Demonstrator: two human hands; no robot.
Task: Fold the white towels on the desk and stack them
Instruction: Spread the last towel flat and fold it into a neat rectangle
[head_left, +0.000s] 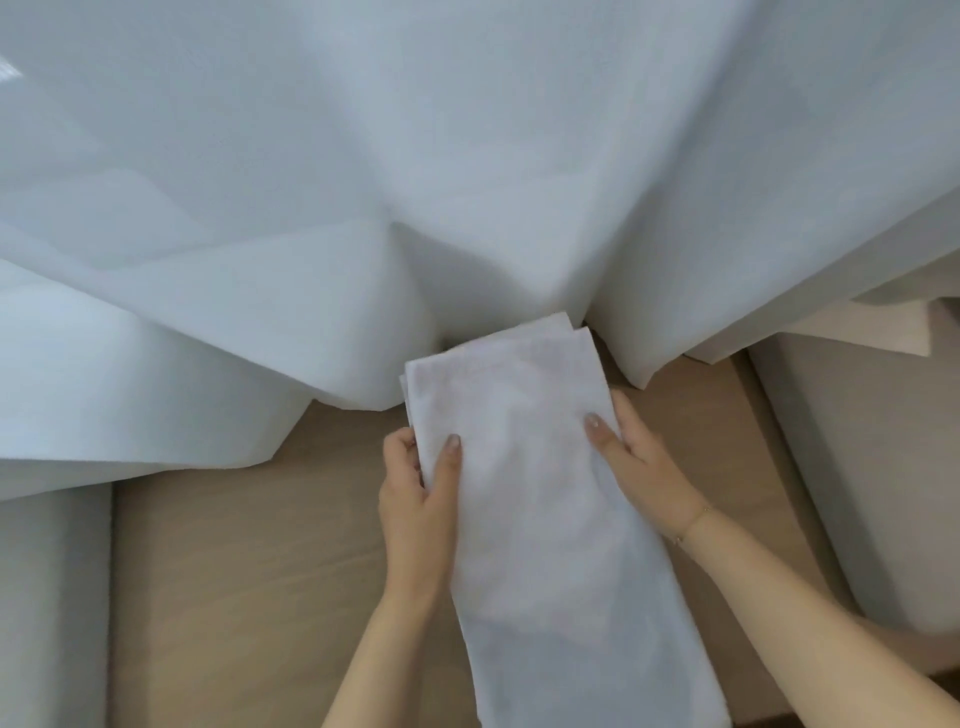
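Two hands hold one white towel above the wooden surface. Left hand pinches its left edge; right hand pinches the right edge. It looks soft, light and floppy, so gripping both side edges should keep it flat.

A pale wooden desk is carrying everything here. White sheeting is draping over its far side, and a long folded white towel is lying down its middle.

White curtains drape onto wooden floor.
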